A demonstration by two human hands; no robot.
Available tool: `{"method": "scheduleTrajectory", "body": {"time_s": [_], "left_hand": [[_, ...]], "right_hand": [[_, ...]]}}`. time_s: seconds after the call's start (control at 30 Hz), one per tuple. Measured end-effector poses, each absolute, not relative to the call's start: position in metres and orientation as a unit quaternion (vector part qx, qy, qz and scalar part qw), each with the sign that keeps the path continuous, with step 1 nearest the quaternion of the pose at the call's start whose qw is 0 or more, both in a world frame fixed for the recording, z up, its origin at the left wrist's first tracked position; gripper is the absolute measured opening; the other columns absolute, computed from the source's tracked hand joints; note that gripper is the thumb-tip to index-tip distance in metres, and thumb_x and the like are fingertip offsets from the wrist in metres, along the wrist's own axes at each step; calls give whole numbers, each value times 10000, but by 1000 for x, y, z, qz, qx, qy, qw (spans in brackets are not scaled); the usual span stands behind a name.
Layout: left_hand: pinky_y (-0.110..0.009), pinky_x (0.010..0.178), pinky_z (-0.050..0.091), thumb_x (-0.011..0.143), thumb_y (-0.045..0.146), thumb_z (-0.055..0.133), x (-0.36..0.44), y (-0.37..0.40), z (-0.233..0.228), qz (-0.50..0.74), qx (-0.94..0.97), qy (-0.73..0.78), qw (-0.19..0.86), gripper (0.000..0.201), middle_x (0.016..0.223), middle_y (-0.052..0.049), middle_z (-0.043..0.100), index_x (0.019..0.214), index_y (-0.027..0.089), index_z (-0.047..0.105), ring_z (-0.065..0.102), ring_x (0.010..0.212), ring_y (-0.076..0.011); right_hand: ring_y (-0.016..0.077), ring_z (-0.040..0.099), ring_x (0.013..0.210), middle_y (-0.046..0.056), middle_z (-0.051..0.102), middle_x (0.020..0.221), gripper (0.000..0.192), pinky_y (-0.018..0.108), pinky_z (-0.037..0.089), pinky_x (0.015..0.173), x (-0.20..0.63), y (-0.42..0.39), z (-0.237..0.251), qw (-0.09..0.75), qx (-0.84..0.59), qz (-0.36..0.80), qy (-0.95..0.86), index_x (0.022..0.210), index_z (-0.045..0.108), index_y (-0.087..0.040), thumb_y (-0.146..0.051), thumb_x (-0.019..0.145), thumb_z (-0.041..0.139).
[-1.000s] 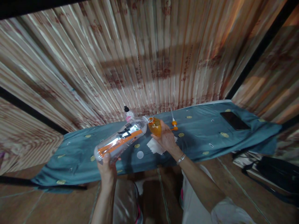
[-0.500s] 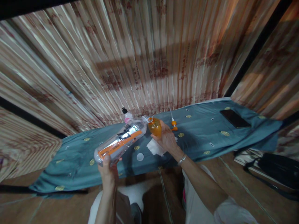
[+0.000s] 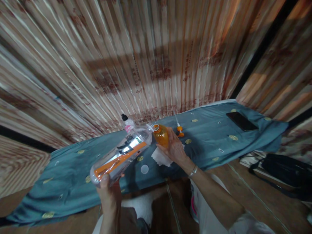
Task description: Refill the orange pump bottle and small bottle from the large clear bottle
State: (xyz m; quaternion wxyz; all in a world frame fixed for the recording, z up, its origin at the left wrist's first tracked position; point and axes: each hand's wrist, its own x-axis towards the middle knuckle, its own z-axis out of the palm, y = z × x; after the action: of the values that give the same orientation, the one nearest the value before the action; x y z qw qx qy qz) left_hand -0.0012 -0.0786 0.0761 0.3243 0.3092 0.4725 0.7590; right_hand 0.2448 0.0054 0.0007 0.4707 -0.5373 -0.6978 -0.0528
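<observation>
Centrally, one amber bottle (image 3: 161, 136), neck uncovered, tilted, held over the near part of the cloth. Your right hand (image 3: 176, 148) wraps it, thumb on the near side, fingers on the far.

Item two: a large clear bottle (image 3: 122, 156) with an orange-striped label, lying aslant in your left hand (image 3: 109, 191), thumb above and fingers curled beneath its base end. Its neck meets the amber mouth — touching or just beside it, you cannot tell which.

Progress, as judged: both necks bare, both bottles gripped, mouths brought together. Whether liquid passes between them does not show. Outstanding: the bottles are not yet parted or set down, and neither bears a closure.

Nearby: one orange pump top (image 3: 180, 130) with its tube, lying beyond your right hand, its colour suggesting the amber bottle; one white tissue (image 3: 161, 157), partly behind that hand; one pale disc (image 3: 144, 169), flat on the cloth; one black-capped bottle (image 3: 129, 125), behind the clear one.

Outermost: a dark phone (image 3: 242, 121) to the right — all on a blue-green patterned cloth (image 3: 207, 141), before a pleated curtain (image 3: 158, 48).
</observation>
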Motion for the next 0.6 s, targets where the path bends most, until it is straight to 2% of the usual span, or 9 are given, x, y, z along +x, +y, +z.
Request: {"method": "scheduleTrajectory", "body": {"time_s": [0.13, 0.3, 0.43, 0.6], "left_hand": [[-215, 468, 480, 532, 560, 896, -4, -83, 75, 762, 303, 478, 315, 529, 854, -24, 703, 838, 188, 678, 628, 668, -166], [-237, 489, 504, 576, 576, 887, -10, -88, 74, 759, 319, 482, 299, 565, 842, 6, 674, 948, 207, 676, 620, 662, -166], [-240, 497, 520, 553, 587, 897, -11, -88, 76, 759, 314, 493, 286, 552, 772, 25, 637, 873, 205, 658, 599, 625, -156], [-239, 472, 515, 528, 614, 907, -10, -86, 77, 757, 308, 498, 290, 573, 780, 18, 633, 855, 206, 673, 582, 635, -161]], "right_hand": [[406, 649, 1322, 318, 645, 1409, 900, 612, 579, 1072, 245, 2, -1, 467, -533, -59, -703, 1587, 328, -20, -590, 965, 641], [391, 663, 1296, 281, 659, 1401, 897, 610, 593, 1065, 242, -1, 2, 472, -522, -63, -707, 1617, 295, -54, -554, 968, 660], [392, 660, 1297, 269, 643, 1421, 909, 611, 603, 1054, 241, -3, 5, 467, -529, -52, -706, 1632, 279, -85, -539, 958, 685], [388, 664, 1296, 256, 644, 1425, 916, 606, 604, 1058, 240, -7, 8, 466, -534, -48, -704, 1641, 256, -112, -545, 957, 685]]}}
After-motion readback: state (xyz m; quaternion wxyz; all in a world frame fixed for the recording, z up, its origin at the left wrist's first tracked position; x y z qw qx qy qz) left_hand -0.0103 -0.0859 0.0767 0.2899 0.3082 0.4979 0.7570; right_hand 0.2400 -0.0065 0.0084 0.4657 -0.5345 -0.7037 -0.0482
